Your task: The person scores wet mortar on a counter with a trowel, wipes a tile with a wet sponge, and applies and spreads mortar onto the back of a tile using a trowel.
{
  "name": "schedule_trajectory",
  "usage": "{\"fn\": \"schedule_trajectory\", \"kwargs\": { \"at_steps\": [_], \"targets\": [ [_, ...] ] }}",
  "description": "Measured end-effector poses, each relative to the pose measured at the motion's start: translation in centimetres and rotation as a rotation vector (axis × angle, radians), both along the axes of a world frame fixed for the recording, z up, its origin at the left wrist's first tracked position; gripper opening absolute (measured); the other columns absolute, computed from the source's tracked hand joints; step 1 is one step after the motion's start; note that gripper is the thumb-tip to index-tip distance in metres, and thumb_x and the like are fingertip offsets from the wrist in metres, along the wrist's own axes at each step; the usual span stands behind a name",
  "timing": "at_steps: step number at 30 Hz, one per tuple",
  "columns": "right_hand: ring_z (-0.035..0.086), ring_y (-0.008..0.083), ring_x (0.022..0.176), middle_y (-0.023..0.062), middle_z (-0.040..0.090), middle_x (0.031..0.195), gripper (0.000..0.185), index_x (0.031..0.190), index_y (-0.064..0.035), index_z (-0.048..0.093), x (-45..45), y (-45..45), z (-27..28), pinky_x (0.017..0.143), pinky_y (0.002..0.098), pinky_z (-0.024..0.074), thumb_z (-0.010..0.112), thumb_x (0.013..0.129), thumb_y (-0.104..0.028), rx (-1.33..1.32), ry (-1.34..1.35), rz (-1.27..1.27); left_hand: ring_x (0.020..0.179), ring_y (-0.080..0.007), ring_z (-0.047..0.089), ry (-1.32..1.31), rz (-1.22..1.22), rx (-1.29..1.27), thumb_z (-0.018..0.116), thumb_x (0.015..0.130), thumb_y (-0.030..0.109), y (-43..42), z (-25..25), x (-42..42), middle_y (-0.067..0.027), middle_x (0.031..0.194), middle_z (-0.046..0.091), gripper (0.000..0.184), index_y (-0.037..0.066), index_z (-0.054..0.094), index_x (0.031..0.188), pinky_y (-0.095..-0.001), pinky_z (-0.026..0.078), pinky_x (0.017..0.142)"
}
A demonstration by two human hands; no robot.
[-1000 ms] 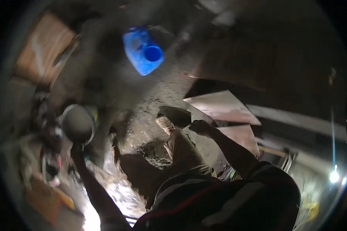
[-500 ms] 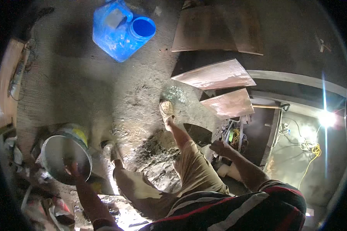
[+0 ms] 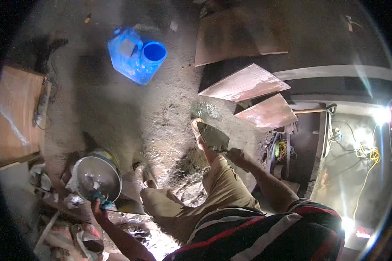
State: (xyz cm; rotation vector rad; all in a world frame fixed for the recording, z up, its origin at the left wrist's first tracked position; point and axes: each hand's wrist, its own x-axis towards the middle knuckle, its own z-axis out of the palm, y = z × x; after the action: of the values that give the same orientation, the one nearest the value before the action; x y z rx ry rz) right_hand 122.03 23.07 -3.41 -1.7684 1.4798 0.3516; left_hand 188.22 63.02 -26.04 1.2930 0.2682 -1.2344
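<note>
My left hand (image 3: 98,209) is closed around a wet-looking teal rag (image 3: 103,200) at the near rim of a round bucket (image 3: 75,176). Murky liquid seems to lie inside the bucket. On the other side, my right hand (image 3: 236,155) grips the handle of a trowel (image 3: 214,138), its dark, broad blade held over my foot and lower leg. A mound of wet mortar (image 3: 189,167) lies on the ground between my legs.
A cut-open blue jug (image 3: 133,58) stands ahead. Tiles (image 3: 246,82) lean at the right, near a wooden-handled tool (image 3: 309,111). A yellow cable (image 3: 372,156) hangs by a bright lamp. Crumpled bags (image 3: 76,239) lie at lower left, below a wooden panel (image 3: 19,115).
My left hand has come up out of the bucket to its rim, and the teal rag now shows in it. My right hand and the trowel have shifted slightly left and up.
</note>
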Motion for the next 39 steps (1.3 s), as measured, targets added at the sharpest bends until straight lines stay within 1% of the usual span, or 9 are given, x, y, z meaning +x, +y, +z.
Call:
{"fn": "schedule_trajectory", "kwargs": {
  "at_steps": [8,17,19,20,23,27,29,32,39],
  "targets": [
    [0.067,0.0307,0.076,0.0207,0.068,0.086,0.037,0.099,-0.0023,0.068,-10.2,-1.2,0.7,0.069,0.0443,0.0512,0.066,0.096,-0.039,0.097,-0.022,-0.165,0.087,-0.0197,0.066,-0.071,-0.638,0.036,0.083,0.074,0.024,-23.3,18.8,-16.7,-0.0053,0.106,0.069,0.056,0.004,0.066,0.124,-0.0332,0.055,0.078],
    [0.069,0.0331,0.082,0.0194,0.071,0.094,0.034,0.113,-0.0082,0.069,-31.5,-3.6,2.9,0.074,0.0455,0.0522,0.064,0.096,-0.038,0.093,-0.020,-0.333,0.084,-0.0159,0.066,-0.091,-1.675,-0.369,0.080,0.083,0.016,-59.6,22.5,-54.5,-0.0089,0.097,0.074,0.045,-0.001,0.067,0.123,-0.0321,0.054,0.075],
    [0.068,0.0348,0.082,0.0207,0.070,0.094,0.033,0.111,-0.0075,0.069,-35.4,-2.8,2.5,0.073,0.0452,0.0521,0.064,0.097,-0.037,0.022,0.001,-0.297,0.086,-0.0234,0.073,-0.579,-1.648,-0.555,0.080,0.079,0.030,-66.6,17.6,-63.8,-0.0161,0.094,0.075,0.045,0.003,0.072,0.114,-0.0393,0.055,0.076],
    [0.067,0.0349,0.079,0.0219,0.069,0.091,0.033,0.108,-0.0053,0.068,-37.3,-1.7,2.0,0.072,0.0444,0.0516,0.063,0.097,-0.036,-0.045,0.056,-0.310,0.086,-0.0331,0.073,-0.953,-1.574,-0.613,0.076,0.078,0.032,-70.7,22.2,-67.4,-0.0206,0.094,0.073,0.042,0.008,0.074,0.111,-0.0453,0.055,0.078],
    [0.064,0.0353,0.075,0.0244,0.067,0.088,0.035,0.103,-0.0012,0.067,-39.1,0.3,2.7,0.071,0.0432,0.0504,0.063,0.097,-0.035,-0.051,0.066,-0.533,0.088,-0.0395,0.067,-1.452,-1.151,-0.524,0.070,0.081,0.023,-79.1,19.2,-75.0,-0.0180,0.094,0.070,0.024,0.010,0.073,0.100,-0.0501,0.053,0.076],
    [0.063,0.0324,0.074,0.0251,0.067,0.087,0.040,0.101,0.0021,0.065,-40.8,6.6,1.0,0.071,0.0437,0.0496,0.065,0.095,-0.038,0.052,0.088,-0.792,0.096,-0.0393,0.064,-1.623,-0.988,-0.463,0.070,0.082,0.020,-80.1,17.6,-77.6,-0.0148,0.106,0.066,0.028,0.014,0.071,0.109,-0.0493,0.053,0.079],
    [0.069,0.0425,0.091,0.0243,0.072,0.098,0.047,0.109,-0.0005,0.067,-39.7,8.0,1.5,0.078,0.0463,0.0532,0.060,0.096,-0.045,0.230,0.297,-0.762,0.095,-0.0393,0.064,-1.557,-1.199,-0.548,0.070,0.082,0.018,-76.7,17.0,-77.2,-0.0153,0.104,0.066,0.029,0.014,0.070,0.110,-0.0491,0.053,0.081],
    [0.067,0.0443,0.101,0.0248,0.071,0.105,0.051,0.117,-0.0041,0.067,-39.0,13.0,-0.5,0.083,0.0505,0.0531,0.058,0.095,-0.050,0.088,0.041,-0.839,0.097,-0.0383,0.065,-1.446,-1.309,-0.708,0.072,0.080,0.012,-70.8,14.4,-78.3,-0.0149,0.103,0.068,0.024,0.009,0.072,0.105,-0.0488,0.053,0.082],
    [0.068,0.0457,0.096,0.0292,0.070,0.099,0.056,0.109,0.0012,0.068,-39.6,15.0,-0.4,0.080,0.0507,0.0521,0.060,0.093,-0.051,0.306,0.159,-0.814,0.103,-0.0378,0.066,-1.245,-1.676,-0.913,0.075,0.076,0.008,-71.6,18.3,-86.2,-0.0181,0.108,0.070,0.030,0.007,0.074,0.106,-0.0471,0.053,0.090]
  ]
}}
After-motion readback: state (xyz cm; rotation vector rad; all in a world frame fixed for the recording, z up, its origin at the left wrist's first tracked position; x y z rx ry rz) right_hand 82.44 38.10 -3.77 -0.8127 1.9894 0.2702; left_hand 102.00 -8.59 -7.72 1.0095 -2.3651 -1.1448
